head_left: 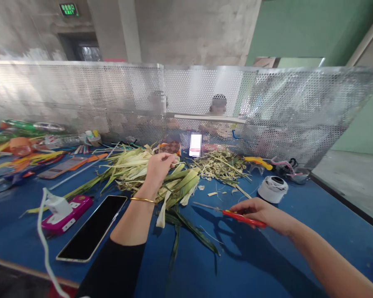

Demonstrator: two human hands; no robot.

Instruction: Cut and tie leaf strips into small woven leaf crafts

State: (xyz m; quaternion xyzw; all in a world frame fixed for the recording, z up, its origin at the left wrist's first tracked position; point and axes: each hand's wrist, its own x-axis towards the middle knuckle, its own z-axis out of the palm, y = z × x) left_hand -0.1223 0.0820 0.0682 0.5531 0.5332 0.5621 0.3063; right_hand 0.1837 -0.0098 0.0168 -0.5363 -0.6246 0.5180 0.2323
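My right hand (256, 210) grips a pair of red-handled scissors (233, 215) just above the blue table, blades pointing left. My left hand (160, 165), with a gold bangle at the wrist, is over a heap of pale green corn husks (130, 165). Its fingertips are pinched together; whatever is between them is too small or hidden to make out. Below that hand, more husks fan out toward the right, and dark green leaf strips (195, 234) lie on the table. A pile of small husk trimmings (224, 165) sits beyond the scissors.
On the left are a black-screened phone (93, 227) and a magenta power strip (70, 213) with a white plug and cable. A white spool (272, 189) stands at right, near yellow-handled scissors (257, 162). A perforated metal screen (118, 99) runs behind; people sit beyond it.
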